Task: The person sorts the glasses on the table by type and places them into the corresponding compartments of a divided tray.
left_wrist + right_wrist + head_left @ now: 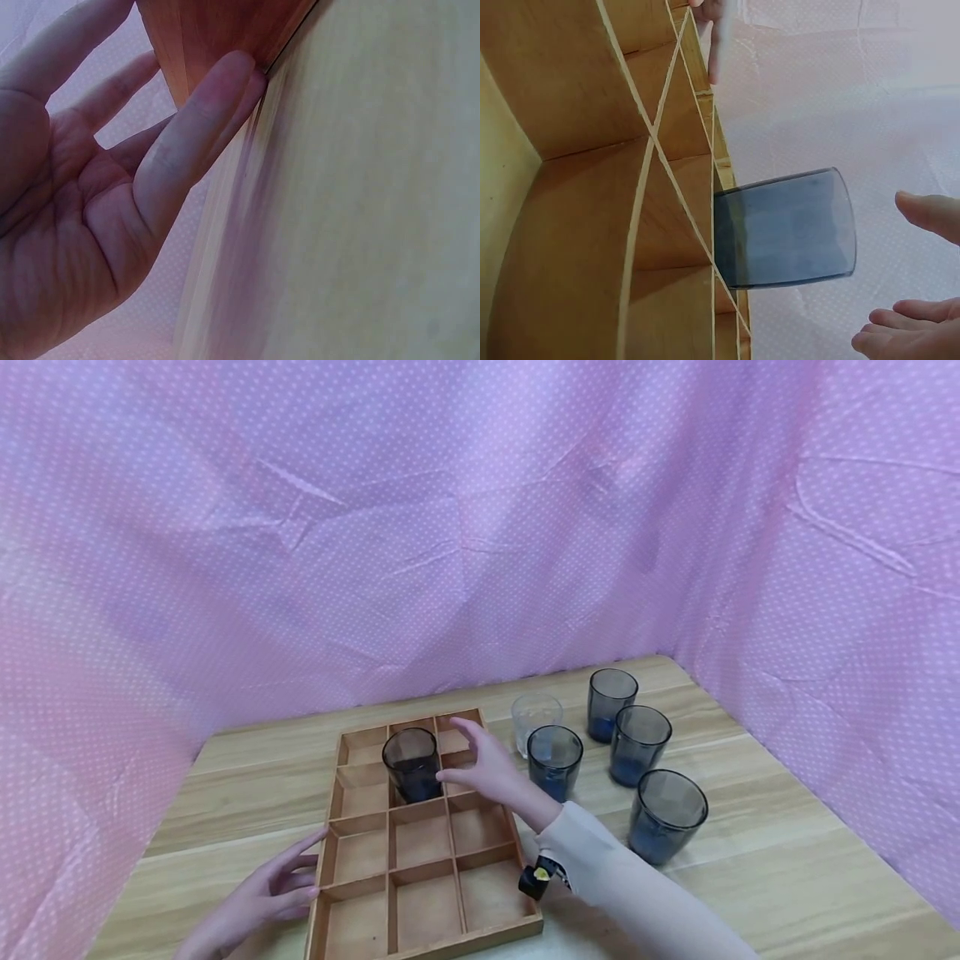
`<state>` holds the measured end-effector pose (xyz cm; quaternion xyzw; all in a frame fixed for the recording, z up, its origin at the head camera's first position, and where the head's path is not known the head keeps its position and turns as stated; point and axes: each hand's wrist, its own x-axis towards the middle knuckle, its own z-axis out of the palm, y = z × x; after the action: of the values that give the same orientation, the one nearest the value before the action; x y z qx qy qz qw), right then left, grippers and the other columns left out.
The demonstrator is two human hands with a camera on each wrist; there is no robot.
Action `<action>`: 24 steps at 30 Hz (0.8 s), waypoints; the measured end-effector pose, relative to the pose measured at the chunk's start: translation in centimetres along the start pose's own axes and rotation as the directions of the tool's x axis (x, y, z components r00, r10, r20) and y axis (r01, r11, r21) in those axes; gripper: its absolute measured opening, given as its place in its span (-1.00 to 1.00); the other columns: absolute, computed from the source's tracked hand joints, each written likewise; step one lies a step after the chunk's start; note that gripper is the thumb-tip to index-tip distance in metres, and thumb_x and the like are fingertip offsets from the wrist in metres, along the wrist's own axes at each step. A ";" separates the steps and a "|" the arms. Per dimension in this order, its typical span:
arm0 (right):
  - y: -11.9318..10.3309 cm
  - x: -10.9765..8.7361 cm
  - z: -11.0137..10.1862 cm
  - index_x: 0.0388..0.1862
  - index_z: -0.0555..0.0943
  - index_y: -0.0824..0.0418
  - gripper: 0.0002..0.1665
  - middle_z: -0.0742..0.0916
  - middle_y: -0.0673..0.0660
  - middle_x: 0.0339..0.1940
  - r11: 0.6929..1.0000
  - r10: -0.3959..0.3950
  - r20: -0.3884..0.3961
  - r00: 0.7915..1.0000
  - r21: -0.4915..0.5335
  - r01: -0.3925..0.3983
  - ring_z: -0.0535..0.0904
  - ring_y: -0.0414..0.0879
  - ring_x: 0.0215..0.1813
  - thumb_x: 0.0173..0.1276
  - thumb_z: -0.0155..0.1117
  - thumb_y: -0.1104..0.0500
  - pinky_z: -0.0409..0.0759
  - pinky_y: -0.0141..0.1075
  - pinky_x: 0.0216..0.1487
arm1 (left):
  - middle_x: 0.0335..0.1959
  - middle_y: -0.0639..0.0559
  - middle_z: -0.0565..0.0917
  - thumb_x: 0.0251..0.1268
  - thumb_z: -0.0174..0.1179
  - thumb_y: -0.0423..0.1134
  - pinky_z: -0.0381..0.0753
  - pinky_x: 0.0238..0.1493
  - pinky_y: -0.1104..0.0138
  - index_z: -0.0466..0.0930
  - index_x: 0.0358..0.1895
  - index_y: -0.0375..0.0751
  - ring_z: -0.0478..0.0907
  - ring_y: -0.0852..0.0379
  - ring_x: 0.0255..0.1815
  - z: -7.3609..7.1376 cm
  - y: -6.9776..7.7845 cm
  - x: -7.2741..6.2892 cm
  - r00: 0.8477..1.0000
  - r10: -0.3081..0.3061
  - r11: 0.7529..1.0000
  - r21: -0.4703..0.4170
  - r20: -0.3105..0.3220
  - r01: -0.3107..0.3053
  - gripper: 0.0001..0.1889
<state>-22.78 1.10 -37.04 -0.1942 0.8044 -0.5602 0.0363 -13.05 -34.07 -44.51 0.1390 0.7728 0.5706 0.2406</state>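
A dark tinted glass [412, 768] stands upright in the middle column of a divided wooden tray [467, 943], in the second row from the back. Just right of this glass is my right hand [489, 768], thumb and fingers spread wide. In the right wrist view there is a gap between the glass [787, 229] and that hand [919, 330], which holds nothing. My left hand [262, 893] rests against the tray's left side. The left wrist view shows its thumb [221, 90] and fingertips at the tray's corner [217, 37], fingers fairly straight.
Right of the tray stand several dark tinted glasses, the closest to it being one glass [555, 760] beside my right forearm. A clear glass [528, 714] is just behind that one. A pink dotted cloth [420, 568] hangs around the wooden table [795, 852].
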 end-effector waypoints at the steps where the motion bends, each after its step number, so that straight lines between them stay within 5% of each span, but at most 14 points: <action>1: 0.0 -0.1 -0.1 0.43 0.27 0.32 -0.10 0.39 0.30 0.45 1.000 -0.008 -0.004 1.000 0.003 0.008 0.27 0.16 0.47 0.13 0.47 0.29 0.26 -0.02 0.45 | 0.33 -0.80 -0.13 0.45 0.04 -0.30 0.65 0.02 0.16 -0.26 0.57 -0.09 0.40 0.58 0.10 0.0 0.0 0.0 1.000 0.005 1.000 -0.004 0.004 -0.005 -0.21; 24: 0.4 -4.6 -2.7 0.41 0.31 0.33 -0.15 0.45 0.27 0.42 0.999 0.005 0.043 0.999 0.051 -0.007 0.35 0.15 0.44 0.16 0.46 0.25 0.30 -0.04 0.43 | 0.34 -0.79 -0.15 0.45 0.05 -0.29 0.65 0.00 0.19 -0.26 0.57 -0.08 0.41 0.60 0.10 0.0 0.0 -0.1 1.000 -0.006 1.000 0.004 0.001 0.006 -0.20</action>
<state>-19.41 5.24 -37.15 -0.2027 0.7895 -0.5761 0.0601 -12.98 -34.15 -44.45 0.1374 0.7742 0.5681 0.2426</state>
